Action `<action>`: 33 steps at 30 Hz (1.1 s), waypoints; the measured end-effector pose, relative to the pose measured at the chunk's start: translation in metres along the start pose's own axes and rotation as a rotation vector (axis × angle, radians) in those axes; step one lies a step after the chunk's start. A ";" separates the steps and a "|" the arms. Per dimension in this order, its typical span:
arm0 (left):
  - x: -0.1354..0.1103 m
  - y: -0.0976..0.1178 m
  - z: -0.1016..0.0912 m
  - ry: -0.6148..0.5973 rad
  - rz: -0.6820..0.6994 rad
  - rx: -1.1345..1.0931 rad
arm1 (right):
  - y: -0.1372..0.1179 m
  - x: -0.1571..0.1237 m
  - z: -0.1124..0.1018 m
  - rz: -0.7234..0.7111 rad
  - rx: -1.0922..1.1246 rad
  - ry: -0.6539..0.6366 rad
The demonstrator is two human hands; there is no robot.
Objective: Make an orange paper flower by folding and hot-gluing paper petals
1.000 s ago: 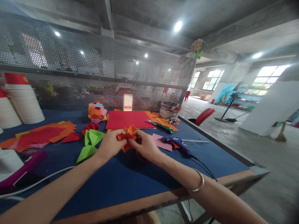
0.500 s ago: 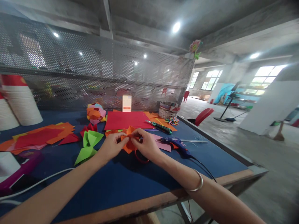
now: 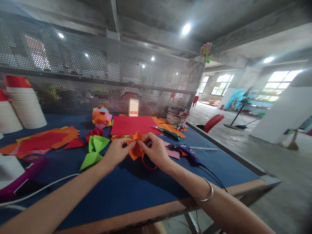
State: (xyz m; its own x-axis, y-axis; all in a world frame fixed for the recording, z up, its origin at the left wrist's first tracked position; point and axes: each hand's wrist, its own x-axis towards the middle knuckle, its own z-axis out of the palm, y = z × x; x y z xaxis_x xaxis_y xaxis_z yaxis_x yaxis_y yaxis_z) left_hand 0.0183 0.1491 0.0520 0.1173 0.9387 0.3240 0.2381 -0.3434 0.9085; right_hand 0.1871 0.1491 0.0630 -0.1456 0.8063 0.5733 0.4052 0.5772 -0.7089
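Note:
Between my hands is a folded piece of orange paper [image 3: 136, 152], raised over the blue table. My left hand [image 3: 119, 150] pinches its left side, thumb against fingers. The right side is pinched by my right hand [image 3: 156, 150], which wears a bangle further up the wrist. Below my right hand a red scissors handle [image 3: 148, 163] shows, its blades hidden. Folded green paper [image 3: 94, 151] lies left of my left hand, with folded red paper [image 3: 94, 134] behind it. A red sheet [image 3: 135, 125] lies flat just beyond my hands.
To the right lie a blue glue gun [image 3: 186, 152], a utility knife [image 3: 168, 133] and a clear stick [image 3: 204, 148]. A woven basket [image 3: 177, 115] and a paper ball [image 3: 101, 117] stand farther back. At left are stacked paper cups [image 3: 25, 105], loose coloured sheets [image 3: 40, 143] and a purple tool [image 3: 26, 178].
The view has shifted slightly, so things appear a little further right. Both hands keep their pinch on the orange paper, with the right fingers moved slightly.

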 end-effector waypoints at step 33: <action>-0.002 0.006 -0.003 -0.004 0.019 0.094 | 0.001 0.001 0.000 -0.024 0.086 -0.089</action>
State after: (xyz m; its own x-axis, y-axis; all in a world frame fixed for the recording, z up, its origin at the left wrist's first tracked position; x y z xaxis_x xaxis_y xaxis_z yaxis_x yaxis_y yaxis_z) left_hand 0.0169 0.1450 0.0572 0.1268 0.9320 0.3396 0.3254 -0.3625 0.8733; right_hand 0.1876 0.1506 0.0633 -0.2348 0.7985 0.5543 0.3228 0.6020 -0.7303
